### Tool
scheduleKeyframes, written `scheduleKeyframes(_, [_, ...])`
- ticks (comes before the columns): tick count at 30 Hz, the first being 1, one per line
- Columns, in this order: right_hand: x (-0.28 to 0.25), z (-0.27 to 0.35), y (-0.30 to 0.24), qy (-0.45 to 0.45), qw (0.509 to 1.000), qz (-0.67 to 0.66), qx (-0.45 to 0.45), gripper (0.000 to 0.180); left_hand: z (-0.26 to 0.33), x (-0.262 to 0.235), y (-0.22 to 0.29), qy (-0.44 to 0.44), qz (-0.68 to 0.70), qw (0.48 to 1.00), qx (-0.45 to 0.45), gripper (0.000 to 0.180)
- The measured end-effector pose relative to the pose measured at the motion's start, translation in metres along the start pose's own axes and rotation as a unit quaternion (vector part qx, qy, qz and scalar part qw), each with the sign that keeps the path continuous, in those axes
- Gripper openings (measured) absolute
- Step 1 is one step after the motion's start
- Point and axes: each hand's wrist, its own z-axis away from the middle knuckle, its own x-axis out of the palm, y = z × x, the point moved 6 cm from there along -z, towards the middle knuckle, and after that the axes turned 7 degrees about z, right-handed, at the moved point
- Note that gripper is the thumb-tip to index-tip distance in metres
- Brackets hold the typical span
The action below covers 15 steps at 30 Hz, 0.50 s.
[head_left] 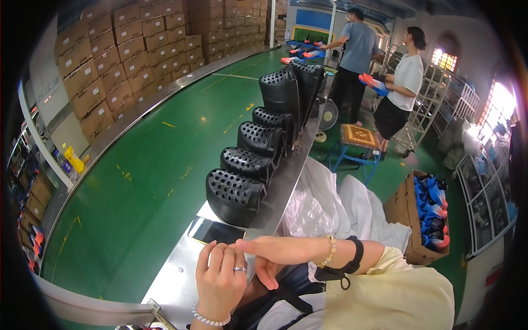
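I see both hands idle above the steel bench edge (pixel 181 275), no shoe picked up. My left hand (pixel 220 280) is loosely curled and empty; my right hand (pixel 269 253) lies flat across it, fingertip touching its knuckles (holding nothing). The nearest black perforated clog (pixel 234 195) stands just beyond the smartphone (pixel 215 231).

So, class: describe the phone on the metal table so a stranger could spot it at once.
Follow the long metal table with its row of black perforated shoes. Just before the nearest shoe, by the left hand, lies the phone: flat, dark and glossy, unlike the bulky, holed shoes.
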Motion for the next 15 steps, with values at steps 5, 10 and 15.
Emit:
scheduleKeyframes(5, [0.002,0.004,-0.002,0.008,1.000,-0.002,0.004,0.086,0.001,0.000,0.001,0.002,0.031,1.000,0.004,0.018])
scheduleKeyframes(10, [0.005,0.004,-0.003,0.009,1.000,0.014,0.006,0.082,0.002,-0.004,-0.001,0.018,0.039,0.999,0.001,0.019])
scheduleKeyframes(15, [0.010,0.008,-0.016,0.014,0.995,0.087,-0.046,0.065,0.000,-0.014,-0.011,0.039,0.072,0.996,-0.029,0.018])
